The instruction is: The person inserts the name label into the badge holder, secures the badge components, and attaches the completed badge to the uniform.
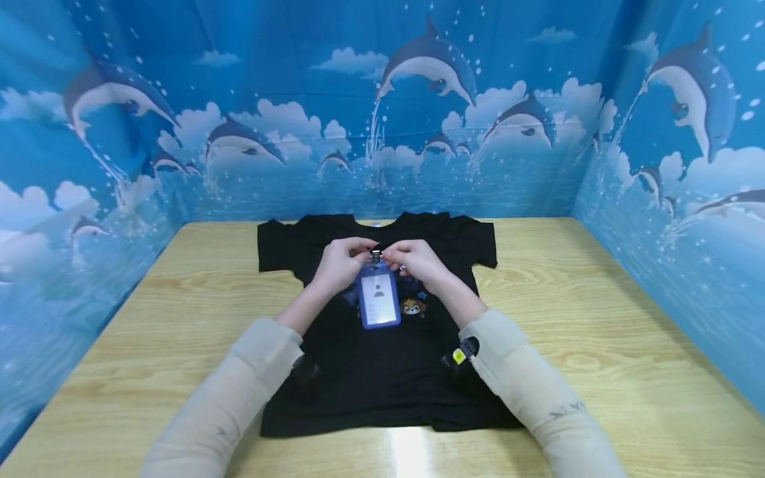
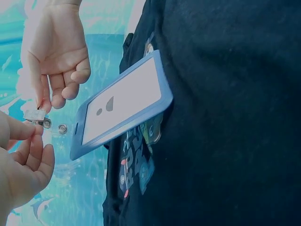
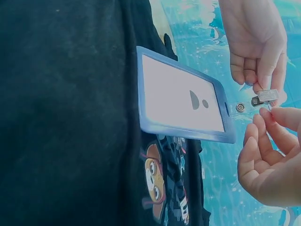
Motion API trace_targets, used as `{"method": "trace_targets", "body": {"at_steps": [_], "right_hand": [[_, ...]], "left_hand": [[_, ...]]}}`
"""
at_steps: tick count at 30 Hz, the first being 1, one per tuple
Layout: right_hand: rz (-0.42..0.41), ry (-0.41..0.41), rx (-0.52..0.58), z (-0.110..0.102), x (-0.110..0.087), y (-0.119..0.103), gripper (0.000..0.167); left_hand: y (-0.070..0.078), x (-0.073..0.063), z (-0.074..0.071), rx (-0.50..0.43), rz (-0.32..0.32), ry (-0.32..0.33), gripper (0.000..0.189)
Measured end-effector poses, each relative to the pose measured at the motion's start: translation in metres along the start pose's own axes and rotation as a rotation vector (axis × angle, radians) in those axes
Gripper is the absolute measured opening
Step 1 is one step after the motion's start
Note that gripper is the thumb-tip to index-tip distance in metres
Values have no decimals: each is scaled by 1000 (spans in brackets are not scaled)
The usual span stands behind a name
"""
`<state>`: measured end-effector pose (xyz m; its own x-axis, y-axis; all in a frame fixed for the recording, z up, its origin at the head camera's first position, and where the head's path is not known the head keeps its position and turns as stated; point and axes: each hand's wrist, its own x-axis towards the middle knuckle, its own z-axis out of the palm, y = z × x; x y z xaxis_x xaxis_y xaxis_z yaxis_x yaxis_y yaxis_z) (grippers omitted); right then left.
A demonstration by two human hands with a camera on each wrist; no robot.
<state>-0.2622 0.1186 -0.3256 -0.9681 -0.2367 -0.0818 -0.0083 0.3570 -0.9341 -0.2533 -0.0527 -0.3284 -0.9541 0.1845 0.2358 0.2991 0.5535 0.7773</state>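
A blue-framed badge holder (image 1: 380, 299) with a white card hangs tilted over a black T-shirt (image 1: 382, 378). A clear strap with a snap (image 2: 62, 128) joins it to a small metal badge clip (image 3: 268, 95). My left hand (image 1: 345, 262) pinches this clip between thumb and index finger. From the other side, my right hand (image 1: 418, 260) pinches at the clip's edge, where a thin pin-like part shows between the fingertips; its exact shape is too small to tell. In the right wrist view the badge holder's lower end is close to the shirt; whether it touches I cannot tell.
The T-shirt lies spread on a wooden table (image 1: 597, 332), its neck toward the back. A cartoon dog print (image 1: 414, 306) shows beside the badge holder. Blue dolphin-patterned curtains (image 1: 382, 133) enclose the table at the back and both sides.
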Motion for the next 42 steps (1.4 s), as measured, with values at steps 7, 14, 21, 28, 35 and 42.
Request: {"method": "trace_targets", "body": {"at_steps": [7,14,21,28,35,42], "right_hand": [[-7,14,26,8,9,-6,23],[-31,5,43,15,18,-11,23],[-16,8,102,24,29,-9,23],[13,13,152,34,38,-10,22],[53,-28,295,42,47,-10,24],[163,-47,518,50,53,-10,18]], "left_hand": [[-4,4,-10,-28,-39,-2,27],[-8,7,-20,-22,-59,11,27],[-12,10,-27,4,-80,16,28],[-19,13,-34,23,-79,35,27],[-27,17,-37,37,-72,89,19],[-34,18,-41,63,-76,75,19]]}}
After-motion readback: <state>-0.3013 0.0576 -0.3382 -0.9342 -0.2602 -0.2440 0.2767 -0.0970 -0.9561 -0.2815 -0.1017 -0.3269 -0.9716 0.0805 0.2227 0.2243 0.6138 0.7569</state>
